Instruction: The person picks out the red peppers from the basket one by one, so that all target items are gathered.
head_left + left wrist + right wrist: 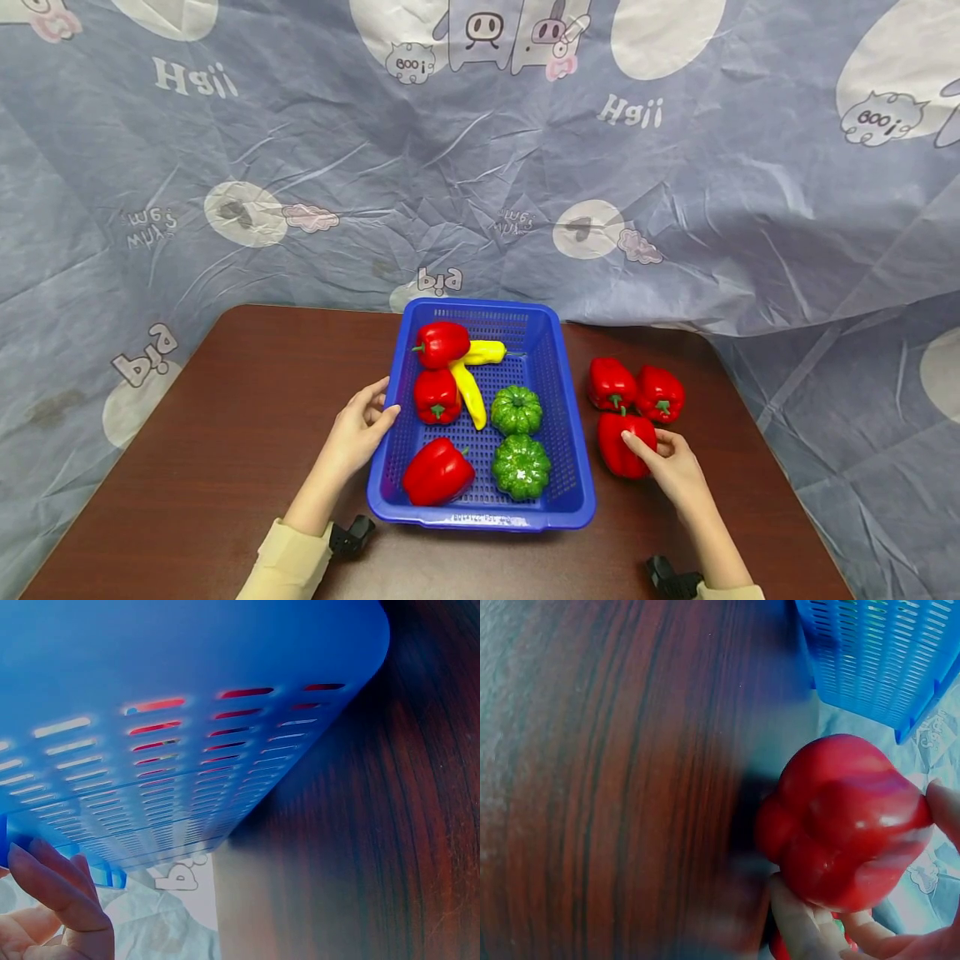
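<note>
My left hand (360, 425) holds the left rim of a blue plastic basket (573, 417), thumb over the edge and fingers outside. In the left wrist view its fingers (60, 896) curl by the rim, beside the slotted wall. My right hand (678, 471) grips a red bell pepper (621, 450) right of the basket, thumb on one side and fingers on the other. In the right wrist view this pepper (847, 825) shows its lobed end, close over the table. Two more red bell peppers (611, 383) lie just beyond it, side by side.
Inside the basket are three red bell peppers (438, 472) on the left, two yellow chili peppers (468, 393) in the middle and two green pumpkin-like vegetables (521, 467) on the right. A brown wooden table (225, 433) carries everything. Behind it hangs a grey-blue printed cloth (450, 167).
</note>
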Demonstrator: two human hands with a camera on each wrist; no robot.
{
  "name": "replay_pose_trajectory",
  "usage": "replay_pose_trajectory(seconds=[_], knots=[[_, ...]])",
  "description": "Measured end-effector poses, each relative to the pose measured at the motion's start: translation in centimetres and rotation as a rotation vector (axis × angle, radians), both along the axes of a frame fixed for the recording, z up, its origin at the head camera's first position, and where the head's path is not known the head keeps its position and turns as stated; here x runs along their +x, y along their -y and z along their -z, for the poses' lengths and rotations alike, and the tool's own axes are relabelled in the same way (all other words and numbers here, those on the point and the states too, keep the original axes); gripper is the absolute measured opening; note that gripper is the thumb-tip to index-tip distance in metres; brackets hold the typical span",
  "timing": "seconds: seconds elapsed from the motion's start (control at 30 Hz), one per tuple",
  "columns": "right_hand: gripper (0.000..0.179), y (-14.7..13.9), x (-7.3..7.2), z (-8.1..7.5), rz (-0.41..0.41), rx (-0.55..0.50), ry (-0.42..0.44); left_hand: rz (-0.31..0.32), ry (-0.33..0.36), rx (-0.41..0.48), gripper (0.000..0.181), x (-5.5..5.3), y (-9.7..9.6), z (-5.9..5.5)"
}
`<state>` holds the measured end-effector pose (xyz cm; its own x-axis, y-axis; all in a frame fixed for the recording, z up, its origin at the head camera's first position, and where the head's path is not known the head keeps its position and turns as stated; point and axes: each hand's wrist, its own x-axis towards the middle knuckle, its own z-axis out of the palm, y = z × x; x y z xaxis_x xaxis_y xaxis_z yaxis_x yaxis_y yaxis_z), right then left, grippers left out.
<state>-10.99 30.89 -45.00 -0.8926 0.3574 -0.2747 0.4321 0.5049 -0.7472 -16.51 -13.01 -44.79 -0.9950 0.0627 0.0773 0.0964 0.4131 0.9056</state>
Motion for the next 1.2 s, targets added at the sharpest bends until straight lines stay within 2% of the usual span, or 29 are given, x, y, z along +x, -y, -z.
replay_pose_trajectory(seconds=[0.17, 0.57, 1.0, 1.07, 1.2], knots=[[0.093, -0.16, -0.22, 0.12, -0.002, 0.047, 0.014, -0.003, 0.01, 0.001, 0.052, -0.04, -0.05, 0.09], [0.089, -0.7, -0.82, 0.35, -0.043, 0.065, -0.004, 0.0, 0.012, 0.012, 0.052, 0.01, -0.01, 0.09], [0.09, -0.15, -0.88, 0.69, -0.09, 0.167, 0.006, -0.002, 0.012, 0.018, 0.052, 0.0, 0.0, -0.01], [0.089, 0.0, -0.87, 0.71, -0.086, 0.186, -0.003, 0.001, 0.003, 0.028, 0.052, 0.05, 0.01, 0.02], [0.088, 0.28, -0.83, 0.88, -0.085, 0.2, -0.021, 0.014, -0.067, 0.04, 0.051, 0.23, 0.01, 0.15]])
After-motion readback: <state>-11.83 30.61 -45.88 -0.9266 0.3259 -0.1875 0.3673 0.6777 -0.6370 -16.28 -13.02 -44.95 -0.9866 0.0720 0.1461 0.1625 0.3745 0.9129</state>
